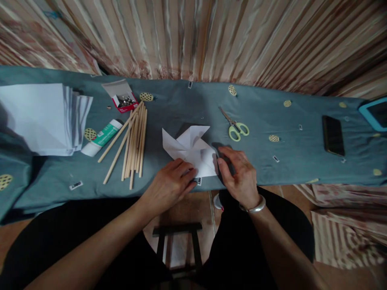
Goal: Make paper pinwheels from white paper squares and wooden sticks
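Observation:
A white paper pinwheel with folded blades lies on the blue-green cloth in front of me. My left hand is at its lower left edge, fingers curled together over the paper and partly hiding that corner. Beside the right edge is my right hand, thumb and forefinger apart with nothing between them; whether the thumb touches the paper I cannot tell. A silver bangle is on the right wrist. Just beyond that hand lie scissors with light green handles.
Several wooden sticks lie left of the pinwheel. Near them are a green and white glue tube and an open red box of small metal pieces. Paper sheets are stacked far left. A phone and a blue-framed tablet lie right.

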Tool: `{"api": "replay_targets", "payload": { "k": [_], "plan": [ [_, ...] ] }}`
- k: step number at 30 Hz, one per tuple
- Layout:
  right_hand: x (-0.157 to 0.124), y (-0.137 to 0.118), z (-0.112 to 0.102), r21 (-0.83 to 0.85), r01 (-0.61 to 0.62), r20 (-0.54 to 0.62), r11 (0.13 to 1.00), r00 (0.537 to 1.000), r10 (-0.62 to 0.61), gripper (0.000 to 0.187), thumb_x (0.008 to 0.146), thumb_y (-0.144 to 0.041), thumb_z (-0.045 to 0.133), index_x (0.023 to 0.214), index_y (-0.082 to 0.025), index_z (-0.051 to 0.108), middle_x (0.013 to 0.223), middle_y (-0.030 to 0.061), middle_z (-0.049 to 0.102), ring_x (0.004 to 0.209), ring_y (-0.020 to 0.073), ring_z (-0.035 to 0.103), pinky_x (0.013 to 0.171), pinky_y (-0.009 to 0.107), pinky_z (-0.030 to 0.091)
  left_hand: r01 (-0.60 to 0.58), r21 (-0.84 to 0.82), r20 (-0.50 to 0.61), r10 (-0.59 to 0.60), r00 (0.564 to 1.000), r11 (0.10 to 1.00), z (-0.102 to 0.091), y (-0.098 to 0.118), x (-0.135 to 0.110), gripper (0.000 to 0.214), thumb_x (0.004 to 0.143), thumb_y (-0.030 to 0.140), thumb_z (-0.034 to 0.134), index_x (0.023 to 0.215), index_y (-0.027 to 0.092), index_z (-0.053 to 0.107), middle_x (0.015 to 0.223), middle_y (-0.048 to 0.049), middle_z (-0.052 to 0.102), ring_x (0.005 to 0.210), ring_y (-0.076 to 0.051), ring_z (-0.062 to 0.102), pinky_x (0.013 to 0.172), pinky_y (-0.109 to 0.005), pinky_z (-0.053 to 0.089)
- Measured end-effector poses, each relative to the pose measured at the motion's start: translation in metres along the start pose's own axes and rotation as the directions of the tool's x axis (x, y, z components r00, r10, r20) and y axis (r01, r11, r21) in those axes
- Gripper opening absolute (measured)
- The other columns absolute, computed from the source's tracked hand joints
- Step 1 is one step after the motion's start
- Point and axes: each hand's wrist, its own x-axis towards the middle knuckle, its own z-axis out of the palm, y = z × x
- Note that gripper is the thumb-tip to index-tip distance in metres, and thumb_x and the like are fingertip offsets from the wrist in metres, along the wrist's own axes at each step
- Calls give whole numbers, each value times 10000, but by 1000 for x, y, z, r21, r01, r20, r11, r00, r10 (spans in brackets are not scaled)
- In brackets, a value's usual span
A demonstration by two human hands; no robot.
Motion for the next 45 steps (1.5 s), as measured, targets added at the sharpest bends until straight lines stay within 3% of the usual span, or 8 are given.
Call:
{"api": "replay_targets", "payload": {
  "k": [11, 18, 27, 34, 45],
  "plan": [
    [0, 2, 3, 140, -9, 51, 990, 999, 2, 322, 955, -167, 416, 1146, -230, 668, 1176, 64, 718, 1104, 229, 654, 971, 446, 517, -6, 78, 26, 4, 1000, 997, 4, 1, 2, 122, 948, 167, 525, 944, 132, 642, 899, -72, 655, 812, -208, 588, 685, -332, 543],
    [3, 7, 1, 169, -55, 11, 984, 998, 54, 323, 914, -137, 420, 1046, -219, 703, 1272, 87, 662, 1195, 247, 613, 1028, 482, 483, 6, 72, 58, -10, 998, 997, 0, 2, 3, 115, 938, 145, 529, 898, 134, 636, 873, -63, 657, 793, -200, 608, 667, -312, 543],
    [5, 6, 2, 162, 41, 135, 986, 989, -63, 428, 956, -160, 371, 1326, -253, 566, 1528, 71, 433, 1421, 257, 398, 1161, 550, 349, 6, 23, 7, -6, 1000, 1000, -4, 1, 1, 121, 918, 126, 526, 872, 118, 638, 858, -70, 665, 768, -205, 640, 637, -304, 557],
    [5, 4, 8, 129, 99, 196, 987, 973, -123, 455, 951, -144, 386, 1364, -259, 541, 1596, 48, 317, 1486, 277, 276, 1195, 588, 284, 71, -49, -9, -71, 997, 996, -7, 0, -2, 160, 945, 149, 491, 901, 133, 644, 890, -64, 673, 787, -169, 652, 671, -273, 548],
    [9, -2, 6, 335, -90, 216, 938, 976, 17, 150, 898, -283, 636, 1020, -261, 720, 1563, 28, 390, 1463, 302, 336, 1165, 586, 340, 124, -132, 16, -123, 992, 983, -4, -3, -2, 151, 940, 167, 512, 911, 129, 655, 887, -68, 675, 833, -191, 652, 717, -304, 554]
  ]
}}
